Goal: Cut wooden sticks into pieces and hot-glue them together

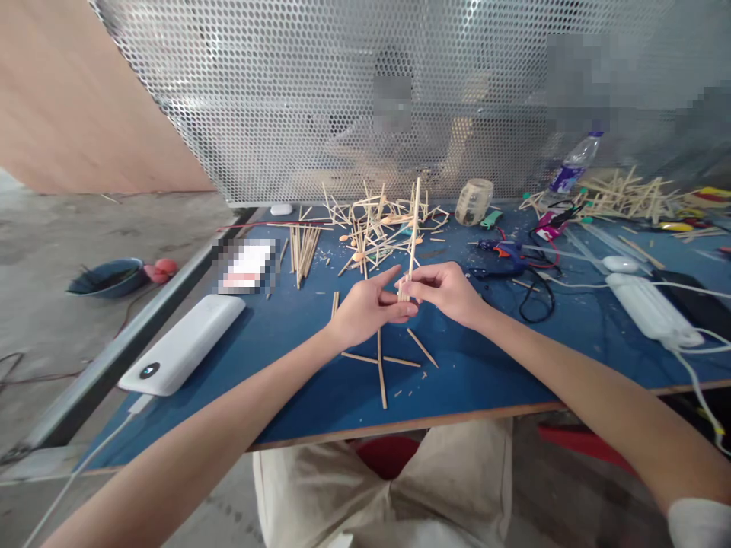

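Note:
In front of me, above the blue table, my right hand (445,289) pinches a thin pale wooden stick (415,228) that stands nearly upright. My left hand (368,308) meets it at the lower end, where short stick ends (404,293) show between the fingers of both hands. The left index finger is stretched out; the thumb presses from below. How many sticks are held is hidden by the fingers. Beneath the hands, several loose sticks (381,380) lie on the table, some crossing.
A stick pile (377,205) and a row of sticks (304,255) lie behind. A blue glue gun (502,259), plastic jar (474,202), bottle (574,164) and white power strip (651,308) are right. A white power bank (183,346) lies left. A perforated metal panel (285,99) closes the back.

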Available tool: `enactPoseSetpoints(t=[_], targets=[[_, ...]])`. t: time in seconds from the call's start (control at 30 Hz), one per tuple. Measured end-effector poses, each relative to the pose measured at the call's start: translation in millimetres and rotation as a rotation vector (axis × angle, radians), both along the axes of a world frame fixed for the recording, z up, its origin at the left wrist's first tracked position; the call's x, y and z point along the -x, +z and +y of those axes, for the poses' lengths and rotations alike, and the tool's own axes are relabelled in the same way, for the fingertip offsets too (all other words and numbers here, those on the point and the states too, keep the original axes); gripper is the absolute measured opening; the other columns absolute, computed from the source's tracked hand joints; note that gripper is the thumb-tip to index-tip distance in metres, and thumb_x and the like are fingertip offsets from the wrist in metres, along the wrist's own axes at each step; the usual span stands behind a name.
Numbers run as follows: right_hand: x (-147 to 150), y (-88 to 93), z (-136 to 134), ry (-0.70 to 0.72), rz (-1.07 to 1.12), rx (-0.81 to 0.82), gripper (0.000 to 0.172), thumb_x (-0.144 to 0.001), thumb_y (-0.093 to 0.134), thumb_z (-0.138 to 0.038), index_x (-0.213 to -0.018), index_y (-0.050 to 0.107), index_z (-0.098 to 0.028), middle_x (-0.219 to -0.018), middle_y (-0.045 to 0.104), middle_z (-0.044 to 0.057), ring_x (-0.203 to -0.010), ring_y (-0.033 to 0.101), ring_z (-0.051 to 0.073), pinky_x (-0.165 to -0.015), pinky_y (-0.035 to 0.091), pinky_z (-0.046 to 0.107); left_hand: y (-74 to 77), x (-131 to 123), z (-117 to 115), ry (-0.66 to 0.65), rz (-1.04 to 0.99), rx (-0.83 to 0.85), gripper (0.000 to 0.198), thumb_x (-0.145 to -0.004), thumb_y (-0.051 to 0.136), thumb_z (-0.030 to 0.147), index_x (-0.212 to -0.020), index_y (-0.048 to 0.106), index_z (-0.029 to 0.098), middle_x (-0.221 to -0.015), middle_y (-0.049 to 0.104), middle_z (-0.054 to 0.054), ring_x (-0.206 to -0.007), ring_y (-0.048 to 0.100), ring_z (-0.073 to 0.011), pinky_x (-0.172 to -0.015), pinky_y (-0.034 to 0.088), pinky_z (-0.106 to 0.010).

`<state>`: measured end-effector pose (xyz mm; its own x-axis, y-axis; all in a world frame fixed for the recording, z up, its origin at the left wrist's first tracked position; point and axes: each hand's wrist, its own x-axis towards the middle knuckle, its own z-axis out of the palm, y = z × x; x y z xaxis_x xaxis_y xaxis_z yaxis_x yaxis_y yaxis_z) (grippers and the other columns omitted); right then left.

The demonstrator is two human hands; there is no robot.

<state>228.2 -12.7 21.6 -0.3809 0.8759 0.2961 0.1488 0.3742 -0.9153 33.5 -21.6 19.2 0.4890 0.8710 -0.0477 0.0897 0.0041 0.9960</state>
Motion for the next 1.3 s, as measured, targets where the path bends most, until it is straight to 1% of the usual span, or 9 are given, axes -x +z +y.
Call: enactPoseSetpoints(t=[0.13,0.27,0.5,0.67,0.83,0.97,1.03,1.2,1.3], targets=[[-1,3.2,-2,-0.013,-0.086,-0.057,0.026,-0.084,0.071,-0.045,-0.079,0.077,-0.02,-0.078,0.073,0.003,-0.069,0.062,0.016,-0.062,0.047,0.029,0.7,0,-1,0.011,0.032,-0.034,0.101,-0.08,0.08,0.027,-0.159,0.019,0.013,-0.095,0.079,-0.007,-0.092,0.075,-0.0233,-0.085,0.062,-0.037],[-2,3.2,-2,-0.055,-0.127,-0.11,0.027,-0.083,0.071,-0.046,-0.078,0.077,-0.02,-0.077,0.072,0.003,-0.067,0.059,0.015,-0.059,0.043,0.028,-1.1,-1,-1,0.056,0.029,-0.12,0.097,-0.076,0.083,0.03,-0.156,0.031,0.015,-0.1,0.079,-0.007,-0.095,0.074,-0.0242,-0.087,0.061,-0.037],[0,1.2,-2,-0.024,-0.118,-0.102,0.027,-0.084,0.071,-0.044,-0.076,0.075,-0.019,-0.073,0.071,0.002,-0.062,0.057,0.013,-0.058,0.042,0.027,-1.0,0,0,0.051,-0.01,-0.081,0.09,-0.08,0.079,0.033,-0.155,0.033,0.015,-0.096,0.079,-0.006,-0.087,0.075,-0.0219,-0.083,0.063,-0.038],[2,1.8,-4,0.021,-0.061,-0.076,0.028,-0.084,0.07,-0.046,-0.075,0.073,-0.019,-0.077,0.072,0.003,-0.068,0.061,0.016,-0.064,0.046,0.029,2.6,4,3,0.037,0.04,-0.14,0.087,-0.08,0.079,0.034,-0.153,0.037,0.016,-0.091,0.08,-0.005,-0.084,0.076,-0.0207,-0.079,0.063,-0.034],[2,-1.5,-3,-0.011,-0.067,-0.073,0.031,-0.084,0.07,-0.05,-0.078,0.075,-0.02,-0.071,0.068,0.003,-0.07,0.06,0.017,-0.062,0.046,0.03,5.5,6,4,0.011,0.055,-0.173,0.084,-0.08,0.079,0.033,-0.152,0.04,0.016,-0.092,0.08,-0.006,-0.087,0.076,-0.022,-0.079,0.064,-0.035],[2,-6.0,0,-0.072,0.04,-0.054,0.038,-0.088,0.066,-0.048,-0.116,0.071,-0.023,-0.083,0.066,0.001,-0.063,0.053,0.013,-0.056,0.042,0.028,18.4,14,10,0.065,0.074,-0.237,0.079,-0.078,0.081,0.033,-0.148,0.047,0.018,-0.092,0.08,-0.006,-0.085,0.076,-0.0231,-0.077,0.065,-0.035],[2,-6.9,1,-0.087,0.066,-0.067,0.041,-0.09,0.063,-0.047,-0.124,0.066,-0.024,-0.087,0.065,0.001,-0.06,0.049,0.011,-0.053,0.04,0.027,30.8,21,15,0.145,0.055,-0.297,0.074,-0.077,0.082,0.034,-0.143,0.053,0.017,-0.093,0.079,-0.008,-0.088,0.076,-0.0241,-0.08,0.065,-0.036],[-3,-6.1,0,-0.13,-0.21,-0.274,0.027,-0.091,0.062,-0.037,-0.112,0.071,-0.023,-0.086,0.066,0.001,-0.06,0.05,0.011,-0.059,0.042,0.028,64.5,41,23,0.305,-0.017,-0.393,0.056,-0.078,0.081,0.035,-0.128,0.064,0.014,-0.097,0.079,-0.01,-0.096,0.075,-0.0262,-0.08,0.066,-0.036],[-3,-5.5,-2,-0.101,-0.357,-0.39,0.021,-0.092,0.06,-0.033,-0.104,0.073,-0.022,-0.088,0.068,0.002,-0.061,0.052,0.012,-0.062,0.043,0.029,70.2,51,24,0.317,0.01,-0.418,0.043,-0.076,0.083,0.035,-0.112,0.072,0.014,-0.095,0.079,-0.01,-0.093,0.075,-0.0255,-0.079,0.066,-0.036]])
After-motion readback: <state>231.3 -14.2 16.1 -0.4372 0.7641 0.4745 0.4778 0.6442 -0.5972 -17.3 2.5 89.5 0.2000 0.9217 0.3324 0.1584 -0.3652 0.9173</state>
